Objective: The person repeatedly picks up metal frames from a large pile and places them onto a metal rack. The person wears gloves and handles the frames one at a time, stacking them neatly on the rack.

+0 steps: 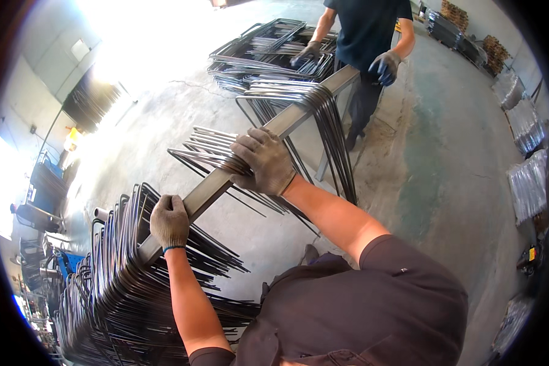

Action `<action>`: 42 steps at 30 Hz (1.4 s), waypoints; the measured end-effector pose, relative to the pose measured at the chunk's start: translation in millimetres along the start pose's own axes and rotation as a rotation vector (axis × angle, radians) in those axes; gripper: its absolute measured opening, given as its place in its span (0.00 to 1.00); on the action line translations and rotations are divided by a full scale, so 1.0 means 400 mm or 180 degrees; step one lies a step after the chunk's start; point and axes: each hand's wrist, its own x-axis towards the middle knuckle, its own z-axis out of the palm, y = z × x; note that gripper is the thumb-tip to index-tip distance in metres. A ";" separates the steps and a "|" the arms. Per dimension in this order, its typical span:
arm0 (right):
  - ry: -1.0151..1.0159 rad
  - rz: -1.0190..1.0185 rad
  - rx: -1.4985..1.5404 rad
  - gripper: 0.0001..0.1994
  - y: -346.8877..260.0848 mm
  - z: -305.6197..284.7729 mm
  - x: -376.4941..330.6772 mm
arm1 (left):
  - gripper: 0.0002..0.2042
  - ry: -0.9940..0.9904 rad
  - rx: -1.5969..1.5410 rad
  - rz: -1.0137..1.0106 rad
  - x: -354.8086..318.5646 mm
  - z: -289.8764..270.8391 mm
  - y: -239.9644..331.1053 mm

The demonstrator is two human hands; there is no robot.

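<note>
Head view: a long grey square steel bar [250,158] is running diagonally from lower left to upper right, with bundles of bent wire rods hanging over it. The left hand [169,221], in a knitted grey glove, is closing around the bar's near end, right beside the big stack of bent rods [122,287] draped there. The right hand [263,161], gloved the same way, is clamping down on the middle bundle of rods [216,155] where it crosses the bar. A third bundle [323,116] is hanging further up, its legs splaying toward the concrete floor [439,171]. A co-worker's gloved hand [384,66] is sitting by the far end; their other hand [305,53] is touching a rod pile [268,52] behind.

Risks, as a judgement: bundles sliding along the smooth bar if it tilts; loose rods slipping off; thin rod ends snagging gloves or forearms.

Materials: rods are thin, dark, glossy metal bent into narrow loops; the bar is matt and flat-sided; the floor is rough and cracked.
</note>
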 end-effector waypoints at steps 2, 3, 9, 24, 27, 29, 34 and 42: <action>0.0010 0.0044 -0.0006 0.36 -0.002 0.005 -0.002 | 0.16 0.0032 0.0110 -0.0004 0.000 0.003 0.004; 0.0011 0.0058 0.0003 0.36 -0.001 0.005 -0.004 | 0.16 0.0042 0.0176 -0.0014 0.000 0.003 0.010; 0.0076 0.0104 0.0149 0.37 -0.016 -0.011 0.005 | 0.16 0.0179 0.0178 0.0041 -0.004 0.010 0.020; 0.0180 0.0135 0.0241 0.37 -0.008 0.002 -0.001 | 0.15 0.0336 0.0167 0.0116 -0.004 0.022 0.018; 0.0209 0.0139 0.0228 0.36 -0.002 0.007 -0.012 | 0.15 0.0219 0.0155 0.0035 -0.003 0.021 0.035; 0.0208 0.0146 0.0266 0.36 -0.014 0.016 -0.007 | 0.15 0.0280 0.0230 0.0046 -0.008 0.013 0.018; -0.0201 0.0248 0.0206 0.38 -0.020 -0.018 0.016 | 0.14 0.0333 0.0246 0.0057 -0.009 0.017 0.021; -0.0580 0.0283 0.0203 0.36 -0.005 -0.026 0.027 | 0.16 0.0306 0.0199 0.0132 -0.011 0.030 0.020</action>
